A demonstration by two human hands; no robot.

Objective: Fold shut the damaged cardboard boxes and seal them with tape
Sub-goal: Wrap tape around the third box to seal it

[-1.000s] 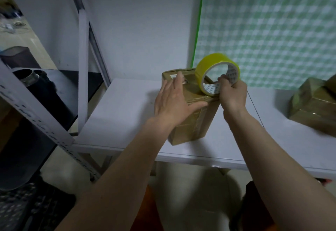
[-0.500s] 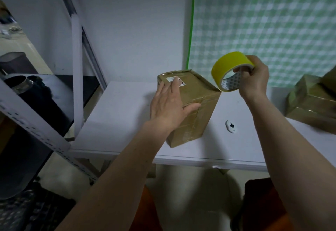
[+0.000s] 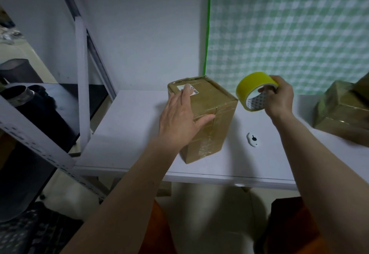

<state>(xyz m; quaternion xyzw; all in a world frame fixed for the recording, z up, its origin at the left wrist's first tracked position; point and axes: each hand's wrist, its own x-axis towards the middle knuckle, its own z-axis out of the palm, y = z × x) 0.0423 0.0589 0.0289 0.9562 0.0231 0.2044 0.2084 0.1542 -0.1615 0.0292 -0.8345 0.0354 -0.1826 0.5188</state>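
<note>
A brown cardboard box (image 3: 214,111) stands upright on the white table (image 3: 129,133), its top flaps folded flat and clear tape showing along its front edge. My left hand (image 3: 180,117) lies flat on the box's top with straight fingers, the thumb over the front top edge. To the right of the box, in the air, my right hand (image 3: 279,97) grips a roll of yellow tape (image 3: 253,91), fingers curled through its core. The roll is clear of the box.
A small white cutter (image 3: 252,139) with a black button lies on the table right of the box. More brown boxes (image 3: 343,113) sit at the right edge. A metal shelf frame (image 3: 81,85) stands on the left. A green checked sheet hangs behind.
My right hand has lifted the tape roll off the box's top and carried it to the right, uncovering the white cutter. My left hand stays pressed on the box.
</note>
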